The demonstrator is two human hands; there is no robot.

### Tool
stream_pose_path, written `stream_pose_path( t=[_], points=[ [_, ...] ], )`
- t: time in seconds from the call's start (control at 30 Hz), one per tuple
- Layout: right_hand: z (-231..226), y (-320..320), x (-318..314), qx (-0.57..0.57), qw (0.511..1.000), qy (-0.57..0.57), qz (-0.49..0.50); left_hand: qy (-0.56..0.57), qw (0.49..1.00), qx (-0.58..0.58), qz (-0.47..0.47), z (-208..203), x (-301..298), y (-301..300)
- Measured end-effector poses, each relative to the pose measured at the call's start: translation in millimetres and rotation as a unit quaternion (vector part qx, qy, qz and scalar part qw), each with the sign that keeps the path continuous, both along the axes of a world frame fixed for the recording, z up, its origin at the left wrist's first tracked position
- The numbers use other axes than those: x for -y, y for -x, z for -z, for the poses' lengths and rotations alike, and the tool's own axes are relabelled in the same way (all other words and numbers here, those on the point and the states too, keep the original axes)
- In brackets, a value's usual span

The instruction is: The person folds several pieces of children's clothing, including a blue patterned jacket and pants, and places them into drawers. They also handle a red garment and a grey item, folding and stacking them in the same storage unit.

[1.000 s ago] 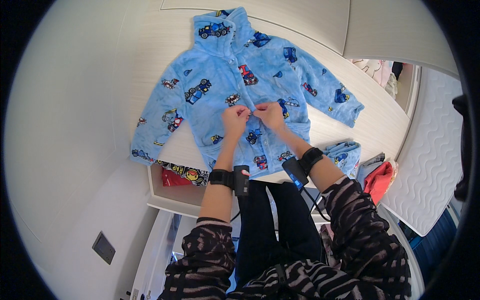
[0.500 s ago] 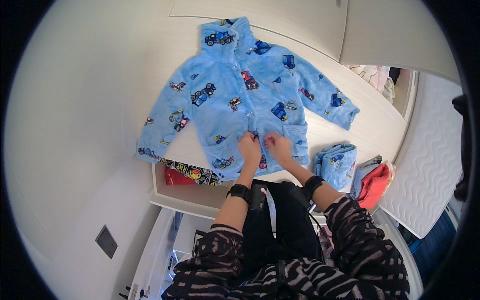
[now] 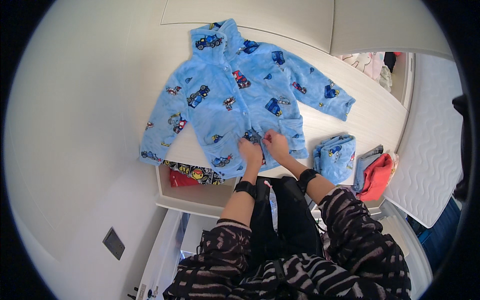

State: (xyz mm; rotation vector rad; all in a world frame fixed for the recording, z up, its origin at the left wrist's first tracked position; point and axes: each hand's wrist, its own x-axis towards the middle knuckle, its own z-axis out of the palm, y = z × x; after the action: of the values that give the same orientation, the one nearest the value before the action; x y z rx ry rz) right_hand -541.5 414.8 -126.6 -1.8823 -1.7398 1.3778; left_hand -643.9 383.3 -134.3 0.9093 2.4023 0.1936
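A light-blue fleece pajama jacket [image 3: 210, 115], printed with trucks and diggers, lies spread face up with its collar away from me and its sleeves out to both sides. Small snaps run down its front, and the upper ones look fastened. Low on the front opening, my left hand [image 3: 250, 152] is closed on the left front edge, fingers pinched. My right hand [image 3: 276, 145] pinches the right front edge just beside it, slightly farther up. Between the two hands the front edges part a little. Whatever snap lies under my fingertips is hidden.
Right of the jacket sits a folded bundle of matching blue fleece [image 3: 334, 162], then a stack with red cloth [image 3: 376, 179]. An open drawer [image 3: 200, 197] holding clothes is under the left hem. A white mattress [image 3: 422, 150] stands far right; a wall socket [image 3: 113, 243] is at left.
My right hand has come slightly closer to the left one, its fingers now on the front edge. The whole view has shifted a little; the jacket lies as before.
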Motion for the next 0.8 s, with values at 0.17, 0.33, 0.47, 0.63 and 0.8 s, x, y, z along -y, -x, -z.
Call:
stream_pose_path(
  t=[0.17,0.33,0.47,0.63,0.8],
  points=[
    [-7,2,2,-0.056,0.998,-0.002,0.026,-0.117,0.947,0.245,-0.173,-8,24,7],
    [-15,7,4,-0.088,0.996,-0.003,0.03,-0.163,0.929,0.264,-0.202,-21,28,13],
    [-16,10,7,-0.091,0.992,0.032,0.085,-0.178,0.956,0.177,-0.149,-19,22,10],
    [-8,8,11,-0.127,0.986,0.044,0.096,-0.182,0.958,0.191,-0.116,-12,17,6],
    [-2,7,10,-0.16,0.975,0.089,0.122,-0.137,0.971,0.162,-0.108,-13,16,5]
  ],
)
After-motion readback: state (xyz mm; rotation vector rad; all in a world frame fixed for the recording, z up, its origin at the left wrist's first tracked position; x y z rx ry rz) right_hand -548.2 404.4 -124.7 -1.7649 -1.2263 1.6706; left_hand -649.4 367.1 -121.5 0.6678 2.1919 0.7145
